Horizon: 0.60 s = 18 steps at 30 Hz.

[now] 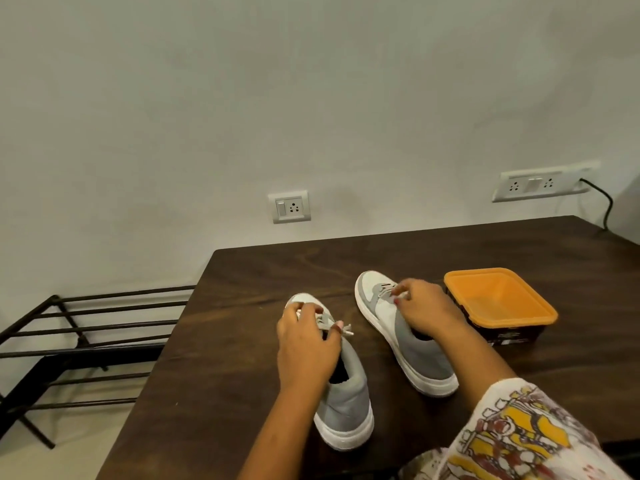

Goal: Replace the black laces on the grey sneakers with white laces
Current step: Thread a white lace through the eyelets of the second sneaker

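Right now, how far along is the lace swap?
Looks done: the left grey sneaker and right grey sneaker both carry white laces; no black lace is visible. In hand: the left hand pinches lace ends on its sneaker, the right hand pinches laces on the other. Left: probably only tucking or tying ends.

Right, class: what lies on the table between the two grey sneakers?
Only bare dark table, in the head view; white lace tips from the left sneaker poke toward the right sneaker.
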Available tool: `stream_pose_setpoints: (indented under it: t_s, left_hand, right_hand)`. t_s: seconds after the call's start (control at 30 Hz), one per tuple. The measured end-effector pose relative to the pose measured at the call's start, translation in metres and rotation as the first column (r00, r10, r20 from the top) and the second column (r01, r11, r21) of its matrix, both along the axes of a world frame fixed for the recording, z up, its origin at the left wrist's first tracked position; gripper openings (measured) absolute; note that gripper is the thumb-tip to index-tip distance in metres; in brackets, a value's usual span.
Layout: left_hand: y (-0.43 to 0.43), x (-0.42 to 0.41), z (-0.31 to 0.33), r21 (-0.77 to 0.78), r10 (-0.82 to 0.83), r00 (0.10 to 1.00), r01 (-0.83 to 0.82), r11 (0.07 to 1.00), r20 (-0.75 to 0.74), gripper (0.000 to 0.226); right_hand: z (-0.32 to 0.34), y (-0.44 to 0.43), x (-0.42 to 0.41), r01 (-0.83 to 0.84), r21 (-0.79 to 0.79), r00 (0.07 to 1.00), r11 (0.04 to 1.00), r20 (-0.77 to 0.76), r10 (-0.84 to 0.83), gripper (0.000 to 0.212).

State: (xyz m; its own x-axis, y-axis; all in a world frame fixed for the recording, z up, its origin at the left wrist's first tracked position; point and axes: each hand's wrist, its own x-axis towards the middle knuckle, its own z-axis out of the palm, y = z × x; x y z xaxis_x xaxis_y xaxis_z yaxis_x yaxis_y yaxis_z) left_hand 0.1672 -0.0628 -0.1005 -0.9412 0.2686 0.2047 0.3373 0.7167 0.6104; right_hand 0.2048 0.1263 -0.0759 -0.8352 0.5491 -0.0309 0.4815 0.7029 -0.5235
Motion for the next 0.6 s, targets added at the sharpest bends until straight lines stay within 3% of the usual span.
stream_pose_setpoints:
  t_s: [0.07, 0.2, 0.27, 0.43, 0.6]
  left_hand:
    - [0.002, 0.015, 0.003, -0.116, -0.021, 0.996, 0.031, 0.993, 0.082, 0.044]
    - [0.01, 0.046, -0.006, -0.32, -0.064, 0.976, 0.13, 0.938, 0.21, 0.079]
    - [0.014, 0.057, -0.015, -0.352, -0.06, 0.975, 0.135, 0.926, 0.215, 0.086]
    - [0.014, 0.049, -0.03, -0.41, -0.148, 0.986, 0.165, 0.897, 0.075, 0.073]
    - [0.012, 0.027, -0.027, -0.306, -0.226, 0.97, 0.243, 0.92, 0.091, 0.063]
  right_hand:
    - [0.005, 0.001, 0.017, -0.006, 0.11, 0.972, 0.994, 0.235, -0.02, 0.029]
    - [-0.005, -0.011, 0.027, -0.059, 0.125, 0.877, 0.99, 0.48, -0.009, 0.051]
    - [-0.016, -0.017, 0.025, -0.078, 0.144, 0.872, 0.986, 0.489, -0.003, 0.052]
    - [-0.018, -0.028, 0.031, -0.113, 0.185, 0.932, 0.976, 0.359, 0.04, 0.041]
    - [-0.016, -0.047, 0.028, -0.234, 0.222, 0.937, 0.947, 0.311, 0.159, 0.038]
